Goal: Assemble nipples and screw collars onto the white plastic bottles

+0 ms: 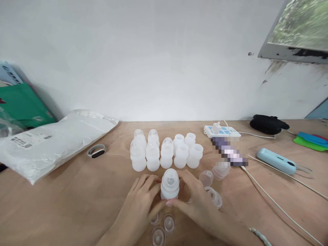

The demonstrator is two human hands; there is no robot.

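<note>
A small white baby bottle (170, 184) with a clear dome cap stands upright between my two hands. My left hand (143, 194) curves around its left side, thumb at the lower front. From the right, my right hand (193, 193) grips it, the thumb meeting the left one near the base. Behind it are several capped bottles (153, 155) in rows and, to their right, several bottles with open necks (181, 155). Clear nipples (169, 223) lie in front of my hands. Beside my right hand are clear dome caps (206, 178) and collar rings (214, 197).
A white plastic mailer (56, 140) and a fitness band (96, 151) lie at left. At right are a power strip (222, 131), a blurred phone (229, 152), a light-blue device (276, 160), a black case (269, 124) and trailing cables (274, 206). A wall borders the table's back.
</note>
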